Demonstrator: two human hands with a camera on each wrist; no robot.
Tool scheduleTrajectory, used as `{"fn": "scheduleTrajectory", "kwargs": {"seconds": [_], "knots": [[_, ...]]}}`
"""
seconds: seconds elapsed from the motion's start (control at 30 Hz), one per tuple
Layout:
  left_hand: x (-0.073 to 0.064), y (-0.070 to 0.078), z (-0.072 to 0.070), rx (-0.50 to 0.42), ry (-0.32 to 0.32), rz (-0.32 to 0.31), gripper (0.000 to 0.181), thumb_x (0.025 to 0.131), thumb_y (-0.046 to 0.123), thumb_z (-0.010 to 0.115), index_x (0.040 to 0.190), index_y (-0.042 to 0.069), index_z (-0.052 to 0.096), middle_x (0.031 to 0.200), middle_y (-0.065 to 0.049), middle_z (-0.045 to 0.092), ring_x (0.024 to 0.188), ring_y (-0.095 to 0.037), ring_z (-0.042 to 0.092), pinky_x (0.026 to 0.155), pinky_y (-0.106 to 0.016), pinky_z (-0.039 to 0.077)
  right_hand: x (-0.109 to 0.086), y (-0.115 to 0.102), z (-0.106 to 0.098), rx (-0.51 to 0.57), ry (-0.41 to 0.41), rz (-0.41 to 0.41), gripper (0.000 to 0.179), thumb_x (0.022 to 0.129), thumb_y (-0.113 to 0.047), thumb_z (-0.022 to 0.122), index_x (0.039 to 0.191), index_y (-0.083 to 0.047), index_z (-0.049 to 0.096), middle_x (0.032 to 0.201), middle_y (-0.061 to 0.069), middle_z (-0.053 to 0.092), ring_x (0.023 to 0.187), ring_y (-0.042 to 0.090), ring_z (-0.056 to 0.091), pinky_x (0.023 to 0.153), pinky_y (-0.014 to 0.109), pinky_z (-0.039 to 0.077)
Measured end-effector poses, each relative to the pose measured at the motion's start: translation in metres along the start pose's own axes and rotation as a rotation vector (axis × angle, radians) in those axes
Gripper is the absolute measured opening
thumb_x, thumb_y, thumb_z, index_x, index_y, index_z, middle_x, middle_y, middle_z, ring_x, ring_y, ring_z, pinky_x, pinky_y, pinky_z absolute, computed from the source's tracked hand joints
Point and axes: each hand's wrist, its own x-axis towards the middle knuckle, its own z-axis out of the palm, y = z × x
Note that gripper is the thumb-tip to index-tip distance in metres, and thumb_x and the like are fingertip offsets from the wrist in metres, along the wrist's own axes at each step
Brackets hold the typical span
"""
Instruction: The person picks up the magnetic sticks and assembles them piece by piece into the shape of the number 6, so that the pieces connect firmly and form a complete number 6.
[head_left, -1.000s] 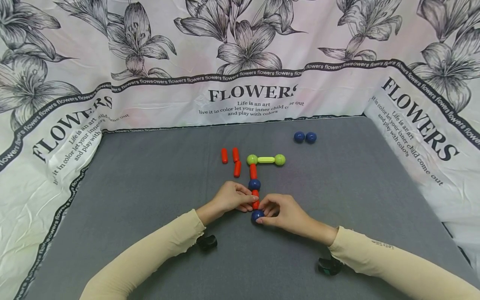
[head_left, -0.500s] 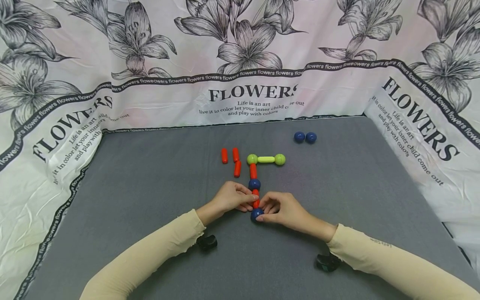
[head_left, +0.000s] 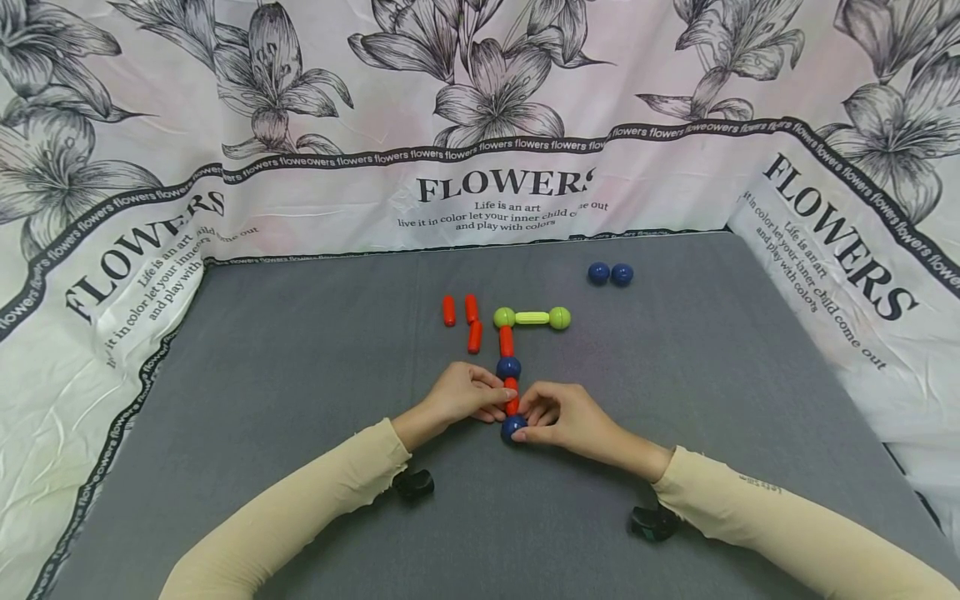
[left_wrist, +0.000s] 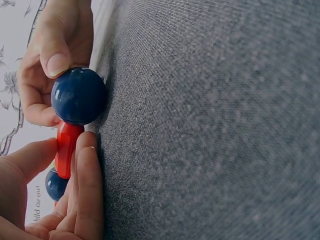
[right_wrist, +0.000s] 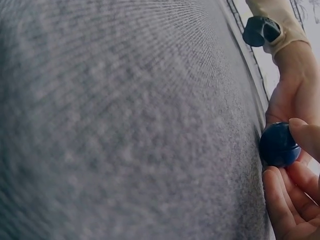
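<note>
A chain of toy pieces lies on the grey mat (head_left: 300,375): a green rod with two green balls (head_left: 532,317), an orange rod (head_left: 507,342), a blue ball (head_left: 508,367), a second orange rod (head_left: 512,398) and a near blue ball (head_left: 513,427). My left hand (head_left: 468,394) pinches the second orange rod (left_wrist: 66,148). My right hand (head_left: 558,417) pinches the near blue ball (left_wrist: 78,95) (right_wrist: 278,145) at that rod's near end.
Three loose orange rods (head_left: 463,320) lie left of the green piece. Two blue balls (head_left: 610,274) sit at the back right. A flower-printed cloth (head_left: 480,125) walls the mat at the back and both sides. Black wrist cameras (head_left: 415,483) ride under each sleeve.
The right hand and the near blue ball have shifted slightly up toward the orange rod. The left hand has stayed put.
</note>
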Motion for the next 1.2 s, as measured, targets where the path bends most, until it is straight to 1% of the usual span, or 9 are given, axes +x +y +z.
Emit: {"fn": "scheduleTrajectory", "kwargs": {"seconds": [0.2,0.43,0.6,0.87,0.97,1.1,1.2], "knots": [[0.0,0.0,0.0,-0.003,-0.004,0.01,0.024,0.086,0.02,0.078,0.098,0.0,0.072,0.079,-0.012,0.076,0.061,-0.01,0.07,0.062,-0.029,0.06,0.001,-0.001,-0.002,-0.004,-0.006,-0.005,0.028,0.078,-0.032,0.084,0.096,-0.019,0.067,0.082,-0.002,0.07,0.07,0.005,0.066,0.065,0.024,0.057],[0.0,-0.002,0.0,0.005,-0.007,0.033,0.024,0.087,0.019,0.077,0.099,0.0,0.071,0.081,-0.014,0.076,0.062,-0.01,0.07,0.063,-0.029,0.061,0.001,-0.002,-0.002,-0.005,-0.017,0.02,0.029,0.078,-0.029,0.084,0.097,-0.016,0.068,0.082,0.002,0.071,0.069,0.007,0.065,0.064,0.022,0.056],[-0.001,-0.004,0.0,0.012,-0.008,0.041,0.025,0.086,0.019,0.077,0.101,0.0,0.071,0.082,-0.016,0.076,0.063,-0.011,0.071,0.064,-0.03,0.061,0.001,-0.001,-0.003,0.005,-0.025,0.019,0.028,0.078,-0.031,0.084,0.097,-0.016,0.068,0.082,0.003,0.07,0.07,0.007,0.066,0.065,0.023,0.057],[-0.007,-0.003,-0.002,0.019,-0.018,0.05,0.026,0.088,0.019,0.076,0.103,-0.001,0.069,0.083,-0.016,0.076,0.064,-0.012,0.071,0.064,-0.03,0.061,0.003,-0.001,-0.005,0.013,-0.046,0.039,0.027,0.078,-0.03,0.084,0.095,-0.015,0.068,0.084,0.002,0.07,0.072,0.008,0.067,0.067,0.024,0.058],[-0.01,-0.002,-0.002,0.021,-0.028,0.052,0.026,0.088,0.019,0.076,0.104,-0.001,0.069,0.084,-0.016,0.076,0.064,-0.012,0.071,0.064,-0.03,0.061,0.004,-0.002,-0.007,0.012,-0.061,0.033,0.026,0.079,-0.03,0.083,0.095,-0.015,0.069,0.085,0.002,0.07,0.073,0.008,0.067,0.068,0.024,0.059],[-0.012,-0.004,-0.003,0.028,-0.049,0.076,0.027,0.089,0.019,0.075,0.105,-0.002,0.07,0.085,-0.018,0.076,0.066,-0.012,0.071,0.064,-0.03,0.061,0.006,-0.004,-0.013,0.022,-0.074,0.02,0.023,0.081,-0.028,0.082,0.095,-0.014,0.069,0.085,0.002,0.071,0.074,0.009,0.067,0.069,0.025,0.059],[-0.014,-0.006,-0.004,0.046,-0.054,0.096,0.027,0.089,0.019,0.074,0.105,-0.002,0.069,0.086,-0.017,0.076,0.067,-0.013,0.072,0.065,-0.03,0.061,0.01,-0.006,-0.02,0.022,-0.068,0.006,0.022,0.082,-0.026,0.082,0.095,-0.014,0.069,0.086,0.002,0.071,0.074,0.009,0.068,0.068,0.026,0.059]]}}
